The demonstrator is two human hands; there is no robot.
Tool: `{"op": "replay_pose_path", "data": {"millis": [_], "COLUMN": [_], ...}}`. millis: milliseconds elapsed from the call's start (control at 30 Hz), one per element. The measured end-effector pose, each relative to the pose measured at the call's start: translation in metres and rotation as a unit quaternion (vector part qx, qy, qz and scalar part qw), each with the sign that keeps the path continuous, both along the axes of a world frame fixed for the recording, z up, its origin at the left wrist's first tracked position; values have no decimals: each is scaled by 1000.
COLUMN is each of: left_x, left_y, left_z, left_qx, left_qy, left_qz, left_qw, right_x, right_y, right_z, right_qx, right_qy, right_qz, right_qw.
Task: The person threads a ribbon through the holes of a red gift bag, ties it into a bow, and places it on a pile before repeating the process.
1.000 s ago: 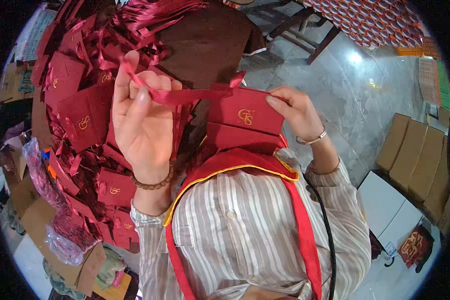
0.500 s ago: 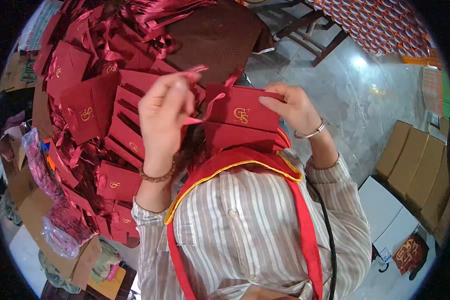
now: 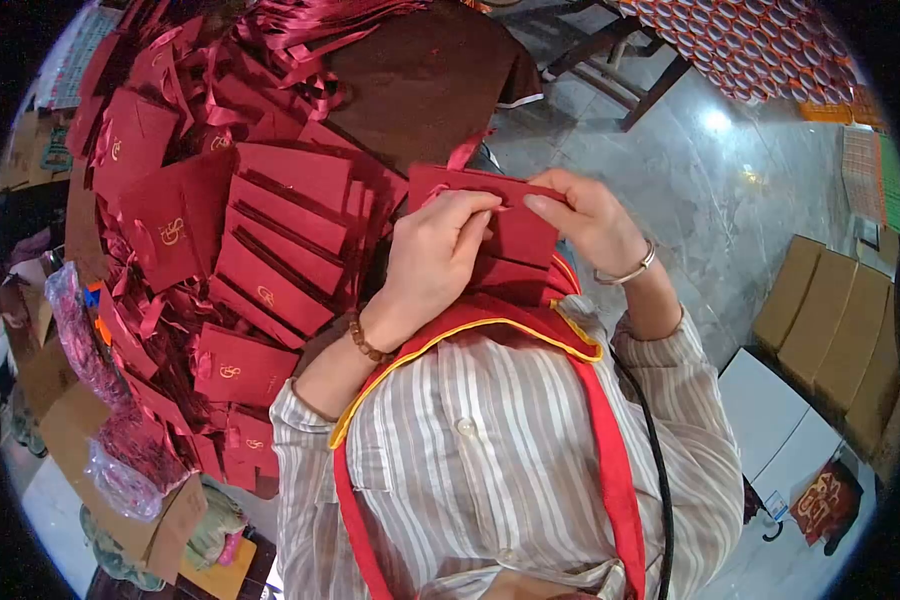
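Observation:
A small dark red gift bag point(image 3: 522, 236) with a ribbon point(image 3: 467, 152) sticking up from its top edge is held in front of my chest. My right hand point(image 3: 595, 228) grips its upper right corner, thumb on the front face. Across the front lies my left hand point(image 3: 435, 255), fingertips pinched together on a ribbon end close to my right thumb. That hand covers the gold lettering. Below the bag is the red apron point(image 3: 470, 312) with yellow trim.
To the left, a pile of similar red bags point(image 3: 280, 235) with ribbons covers much of the brown-clothed table point(image 3: 420, 85). A wooden stool point(image 3: 625, 85) stands behind it. Cardboard boxes point(image 3: 825, 320) are at the right, and a plastic-wrapped bundle point(image 3: 120, 440) lies at the lower left.
My left hand has moved right, from beside the bag to its front, bringing the ribbon end across. My right hand stays on the same corner.

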State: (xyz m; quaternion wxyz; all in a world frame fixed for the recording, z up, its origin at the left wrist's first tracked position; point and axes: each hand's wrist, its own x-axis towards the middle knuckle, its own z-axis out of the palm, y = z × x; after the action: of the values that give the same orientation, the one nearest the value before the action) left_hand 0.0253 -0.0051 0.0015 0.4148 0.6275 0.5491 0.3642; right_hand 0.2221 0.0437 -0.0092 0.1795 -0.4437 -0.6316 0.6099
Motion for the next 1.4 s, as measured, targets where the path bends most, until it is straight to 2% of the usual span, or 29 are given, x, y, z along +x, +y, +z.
{"op": "replay_pose_path", "data": {"millis": [33, 133, 367, 467, 533, 567, 633, 700, 767, 800, 933, 1000, 1200, 1300, 1400], "left_x": [1, 5, 7, 9, 7, 8, 12, 10, 7, 7, 12, 12, 12, 15, 18], "left_y": [0, 1, -1, -2, -3, -2, 1, -5, -11, -10, -8, -9, -1, 1, 2], "left_z": [-1, -9, -14, -12, -12, -12, -11, -10, -4, -3, -14, -14, -19, -15, -12], "left_qx": [1, 122, 148, 164, 230, 230, 312, 286, 105, 83, 139, 157, 226, 212, 212], "left_qy": [1, 55, 94, 162, 231, 231, 140, 104, 28, 28, 32, 132, 96, 60, 75], "left_qz": [0, -14, -26, -36, -62, -62, -31, -28, -35, -29, -16, -37, 3, 16, 12], "left_qw": [1000, 991, 984, 972, 943, 943, 939, 952, 994, 996, 990, 978, 969, 975, 974], "right_x": [-1, 0, 0, 0, 0, -1, 1, 3, 3, 2, 0, 1, 3, 3, 3], "right_y": [-1, -2, -3, -4, -4, -4, -4, -4, -3, -3, -4, -5, -8, -7, -7], "right_z": [0, 0, 1, 0, -1, -1, -1, -1, 3, 5, 7, 8, 10, 12, 12], "right_qx": [1, 2, 17, 10, 8, 16, 26, 31, 40, 50, 78, 59, -33, -5, -19], "right_qy": [1, 0, -9, -8, -4, 1, 4, 10, -9, -27, -54, -41, 29, 8, 23], "right_qz": [0, -11, -17, -19, -20, -20, -22, -23, -19, -14, -16, -16, -28, -9, -14], "right_qw": [1000, 1000, 1000, 1000, 1000, 1000, 999, 999, 999, 998, 995, 997, 999, 1000, 999]}}
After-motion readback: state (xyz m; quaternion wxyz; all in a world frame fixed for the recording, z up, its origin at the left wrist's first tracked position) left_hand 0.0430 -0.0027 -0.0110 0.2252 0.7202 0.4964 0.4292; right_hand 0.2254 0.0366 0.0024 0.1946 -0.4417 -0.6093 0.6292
